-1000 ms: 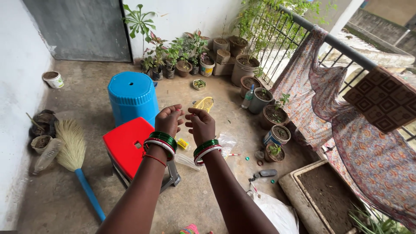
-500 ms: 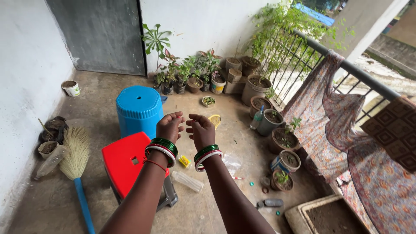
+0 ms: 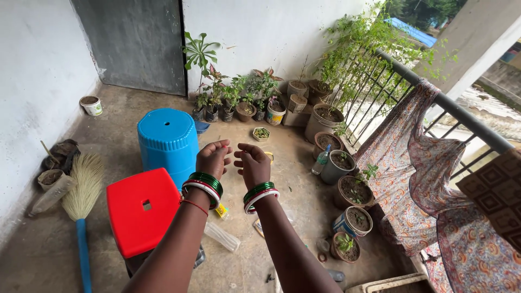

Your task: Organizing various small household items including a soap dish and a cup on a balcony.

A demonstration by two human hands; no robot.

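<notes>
Above the balcony floor point(image 3: 108, 114), both hands are hovering at chest height, close together but not touching. Left hand point(image 3: 213, 158) is curling loosely, fingertips pinched toward the thumb; a small reddish speck is showing at the fingertips, too small to identify. Right hand point(image 3: 254, 163) is curling the same way; whether it is gripping anything, I cannot tell. A thin thread may be running between them; not resolvable.

Risk, as judged: anything that small, if it slips from the pinch, is likely dropping among the litter and clear plastic bottle point(image 3: 221, 236) below and getting lost.

Room: red stool point(image 3: 142, 210) is sitting just under the left forearm, blue stool point(image 3: 167, 142) just beyond it. Potted plants point(image 3: 347, 190) are lining the right side along the railing point(image 3: 434, 97) with its draped cloth point(image 3: 412, 179). Broom point(image 3: 81, 201) is lying near the left wall. Open floor is lying ahead, between stools and pots.
</notes>
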